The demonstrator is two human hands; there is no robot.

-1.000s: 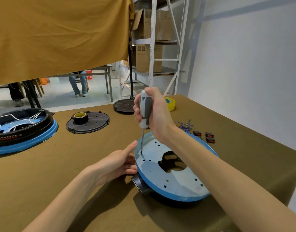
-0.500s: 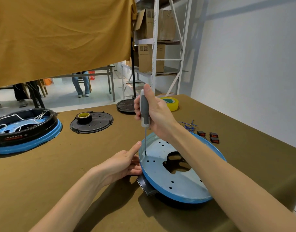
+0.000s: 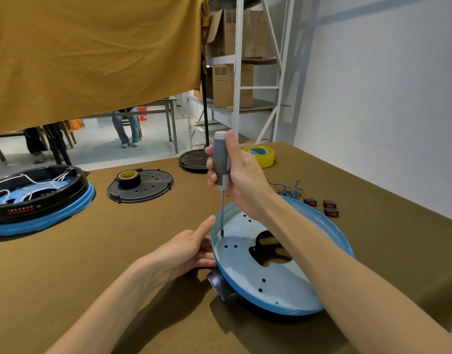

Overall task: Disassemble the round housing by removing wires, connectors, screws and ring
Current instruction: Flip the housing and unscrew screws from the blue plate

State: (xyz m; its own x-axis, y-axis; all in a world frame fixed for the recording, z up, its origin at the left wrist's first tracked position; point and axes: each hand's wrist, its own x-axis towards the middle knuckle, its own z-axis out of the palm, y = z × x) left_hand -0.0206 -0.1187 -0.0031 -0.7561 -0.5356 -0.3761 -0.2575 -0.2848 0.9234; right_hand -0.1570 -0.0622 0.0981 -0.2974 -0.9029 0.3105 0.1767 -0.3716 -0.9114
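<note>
The right hand [image 3: 241,178] still grips the screwdriver [image 3: 222,164], tip staying in a screw hole near the housing [image 3: 271,284] rim on the worktop [image 3: 66,277], left hand [image 3: 186,250] steadying it with straight fingers, so unscrewing continues

Right hand [image 3: 241,175] regripped screwdriver [image 3: 221,162]: thumb now up along handle at 12 o'clock vs. wrapped fist 1 s ago.

Workshop: steel shelving [image 3: 236,72], worktable [image 3: 66,264]

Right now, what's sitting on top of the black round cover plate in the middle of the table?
A roll of dark tape with a yellowish core rests on the black cover plate. Whatever lies beneath the roll is hidden.
</note>
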